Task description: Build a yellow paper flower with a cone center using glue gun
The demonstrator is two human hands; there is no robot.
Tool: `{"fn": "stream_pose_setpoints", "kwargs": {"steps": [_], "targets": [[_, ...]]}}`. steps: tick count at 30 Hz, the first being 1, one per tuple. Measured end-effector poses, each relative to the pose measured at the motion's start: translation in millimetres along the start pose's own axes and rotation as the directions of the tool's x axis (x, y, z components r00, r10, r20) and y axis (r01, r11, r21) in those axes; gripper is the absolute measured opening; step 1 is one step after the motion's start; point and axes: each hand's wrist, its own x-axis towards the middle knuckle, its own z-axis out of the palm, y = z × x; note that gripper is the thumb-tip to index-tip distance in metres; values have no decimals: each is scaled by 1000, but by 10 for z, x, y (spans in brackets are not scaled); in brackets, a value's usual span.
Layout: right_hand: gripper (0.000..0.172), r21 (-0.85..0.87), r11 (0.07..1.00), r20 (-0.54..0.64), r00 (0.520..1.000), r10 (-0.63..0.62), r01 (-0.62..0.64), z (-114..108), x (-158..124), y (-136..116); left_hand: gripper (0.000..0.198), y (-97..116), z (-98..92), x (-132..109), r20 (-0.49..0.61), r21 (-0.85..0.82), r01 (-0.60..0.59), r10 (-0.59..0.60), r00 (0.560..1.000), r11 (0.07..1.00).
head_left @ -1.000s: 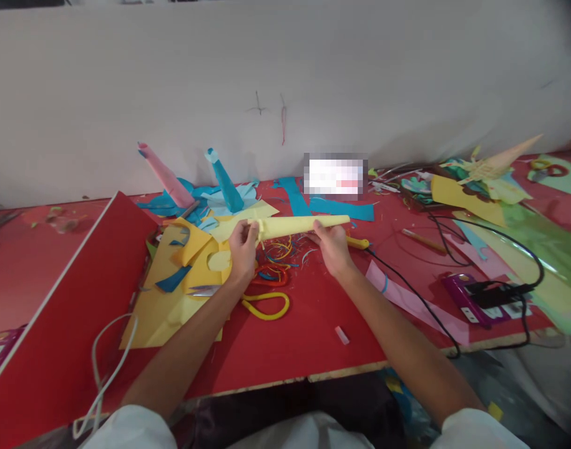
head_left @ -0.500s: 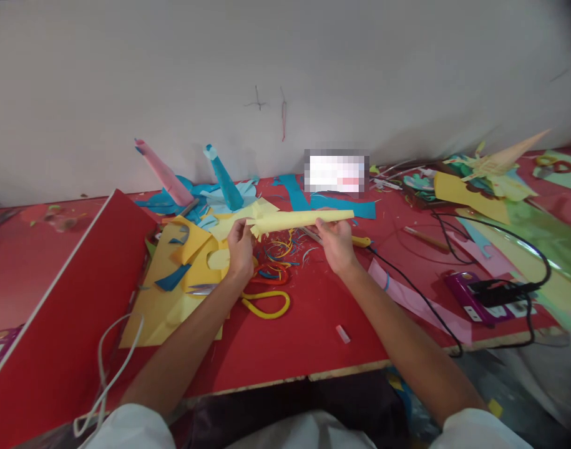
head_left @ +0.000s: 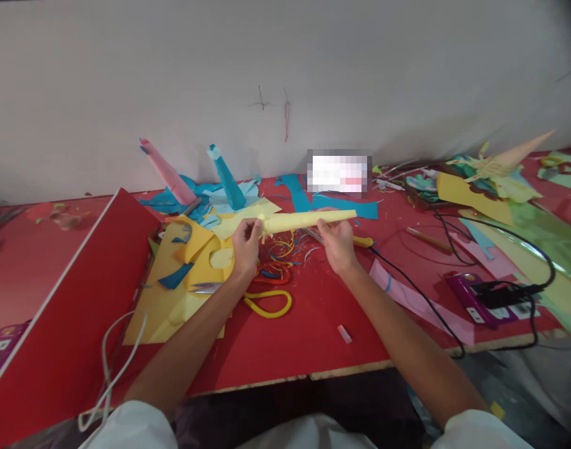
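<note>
Apart, left hand (head_left: 246, 248) and right hand (head_left: 339, 245) hold yellow tube (head_left: 294, 222) nearly level.

Pale-yellow paper tube (head_left: 297, 221), pink cone (head_left: 168, 173), blue cone (head_left: 228, 182), red tabletop (head_left: 285, 343), grey wall (head_left: 173, 68), purple-and-white box (head_left: 462, 297).

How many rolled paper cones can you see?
4: the pale yellow cone held at centre, the pink cone and blue cone at back left, the peach cone back right. Others may be hidden.
</note>
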Motion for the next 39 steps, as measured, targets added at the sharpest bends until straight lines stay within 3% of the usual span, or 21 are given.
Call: {"fn": "stream_pose_setpoints", "kwargs": {"steps": [3, 10, 15, 20, 26, 35, 39], "targets": [[36, 23, 1000, -5, 1000, -21, 21, 9, 5, -14, 43, 11, 7, -5, 14, -8, -25, 25, 1000, 1000], [37, 32, 999, 61, 997, -40, 38, 23, 12, -58, 49, 29, 36, -25, 18, -179, 109, -107, 994, 978], [38, 12, 999, 115, 992, -51, 50, 36, -1, -69, 41, 26, 17, -7, 18, -98, 97, -96, 995, 990], [37, -35, 997, 48, 996, -72, 73, 9, 21, -18, 34, 34, 15, -5, 17, -43, 28, -27, 999, 999], [40, 17, 998, 91, 994, -62, 61, 7, 21, -46, 43, 121, 59, -53, 1, -178, 140, -142, 990, 974], [41, 59, 998, 129, 991, -18, 10, 26, 13, -60, 39, 67, 21, -25, 1, -49, 67, -67, 998, 997], [40, 101, 994, 139, 990, 23, -37, 31, -1, -91, 50, 77, 31, -31, 46, -99, 65, -61, 997, 993]]}}
